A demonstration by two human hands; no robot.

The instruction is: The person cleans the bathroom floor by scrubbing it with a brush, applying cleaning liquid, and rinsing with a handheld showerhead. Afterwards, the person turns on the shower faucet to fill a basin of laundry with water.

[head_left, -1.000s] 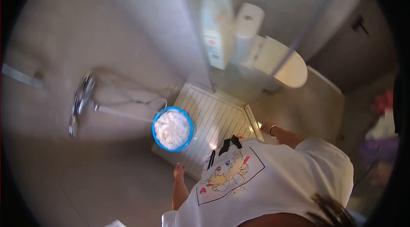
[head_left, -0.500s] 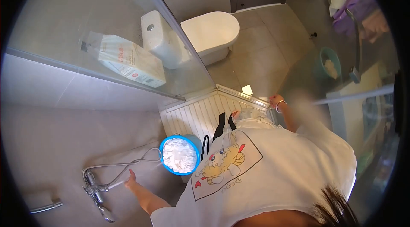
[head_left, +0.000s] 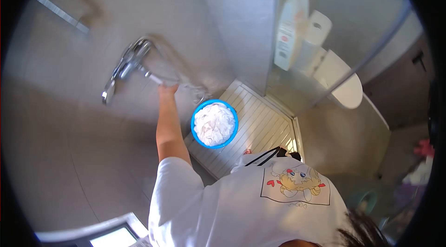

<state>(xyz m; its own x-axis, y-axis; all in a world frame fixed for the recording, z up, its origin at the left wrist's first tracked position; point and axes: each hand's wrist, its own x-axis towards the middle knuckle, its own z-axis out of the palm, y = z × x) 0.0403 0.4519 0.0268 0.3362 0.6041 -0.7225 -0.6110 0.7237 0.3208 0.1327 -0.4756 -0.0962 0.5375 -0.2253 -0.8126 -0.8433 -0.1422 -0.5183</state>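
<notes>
My left hand (head_left: 167,89) is stretched out to the wall, its fingers closed at the end of the pale lever (head_left: 154,78) of the chrome shower tap (head_left: 130,63). Motion blurs the fingers a little. From the tap a metal hose (head_left: 179,68) loops down along the wall. Below and to the right of this hand stands a blue bucket (head_left: 193,132), filled with bunched white cloth (head_left: 214,124). My right hand is out of sight, hidden beyond my white T-shirt (head_left: 223,210).
The bucket stands on a slatted white floor (head_left: 260,117). Glass panels (head_left: 297,89) border the shower on the right, with a white toilet (head_left: 341,82) and a packaged carton (head_left: 291,31) behind them. A metal bar (head_left: 60,12) is on the wall; a window (head_left: 114,237) lies lower left.
My view has turned toward the tap wall. My left hand has gone from fingers stretched out beside the tap to closed at its lever. My right hand, earlier at the door frame, has left view.
</notes>
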